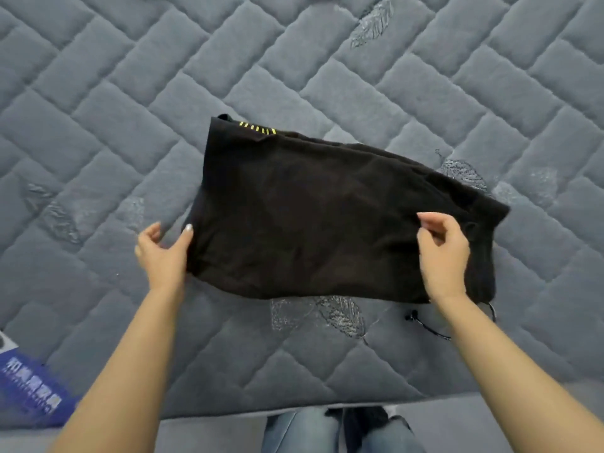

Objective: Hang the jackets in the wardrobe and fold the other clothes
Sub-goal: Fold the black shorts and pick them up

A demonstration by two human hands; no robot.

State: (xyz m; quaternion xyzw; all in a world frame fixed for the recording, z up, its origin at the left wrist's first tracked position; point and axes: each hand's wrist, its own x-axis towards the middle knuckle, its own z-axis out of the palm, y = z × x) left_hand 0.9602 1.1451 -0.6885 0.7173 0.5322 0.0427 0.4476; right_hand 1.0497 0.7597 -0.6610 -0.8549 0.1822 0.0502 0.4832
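A black garment [320, 217] lies folded into a rough rectangle on the grey quilted mattress [130, 93]. Yellow stitching [258, 128] shows at its far left corner, and a black drawstring [425, 325] trails out from its near right edge. My left hand [163, 253] rests at the garment's left edge, fingers apart, thumb touching the cloth. My right hand [441, 253] hovers over the right part of the garment with its fingers curled and apart, nothing pinched between them.
A blue label with white lettering [29, 393] sits at the mattress's near left corner. The mattress's front edge [294, 416] runs along the bottom, with my jeans-clad legs [327, 433] just below it.
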